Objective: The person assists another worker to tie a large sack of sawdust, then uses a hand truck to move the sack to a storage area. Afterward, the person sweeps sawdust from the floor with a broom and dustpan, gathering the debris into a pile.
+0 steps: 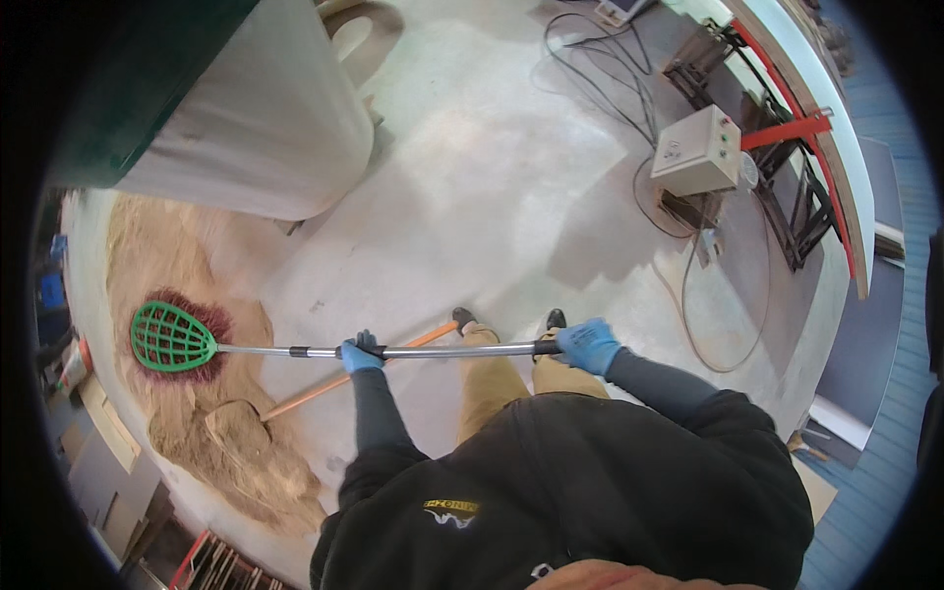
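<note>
A long-handled brush lies level across the view in front of me. Its metal pole ends at the left in a green, racket-shaped grid head with dark red bristles, over a heap of sawdust. My left hand, in a blue glove, is closed round the middle of the pole. Around the dark grip at its right end my right hand, also gloved in blue, is closed. Below the pole a shovel with a wooden handle rests with its blade end in the sawdust, partly covered.
A big white and green sack-like container stands at the upper left beside the sawdust. To the right, a grey control box with buttons sits near a table on black scissor-like legs. Loose cables trail over the pale floor.
</note>
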